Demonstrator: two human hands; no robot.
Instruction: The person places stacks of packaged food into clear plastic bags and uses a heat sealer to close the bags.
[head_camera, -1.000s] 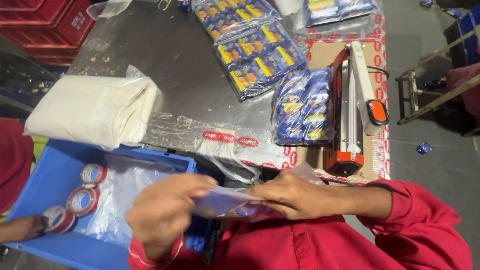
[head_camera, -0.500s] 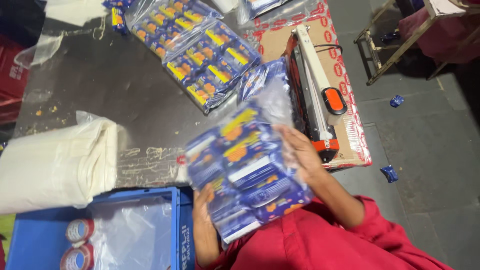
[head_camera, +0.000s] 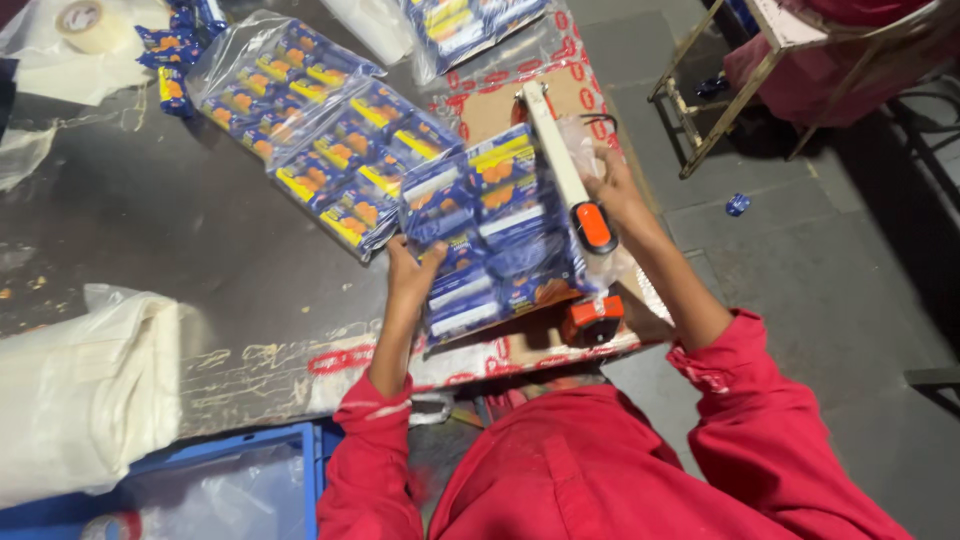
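Both hands hold one clear plastic bag of blue and yellow snack packets (head_camera: 490, 230). My left hand (head_camera: 412, 268) grips the bag's near left edge. My right hand (head_camera: 612, 185) holds its far right end, where the bag's open mouth lies under the raised white arm of the heat sealer (head_camera: 560, 165). The sealer has an orange knob and a red base and stands on a cardboard sheet (head_camera: 500, 110). My sleeves are red.
A filled bag of the same packets (head_camera: 310, 130) lies left of the sealer, another (head_camera: 460, 25) at the far edge. A stack of white plastic bags (head_camera: 80, 400) sits at the left, a blue crate (head_camera: 250, 480) below it, a tape roll (head_camera: 85, 20) top left.
The bag of packets, held up before my chest half a second ago, now lies across the sealer. A second ago both hands were pulling a clear bag open over the blue crate.
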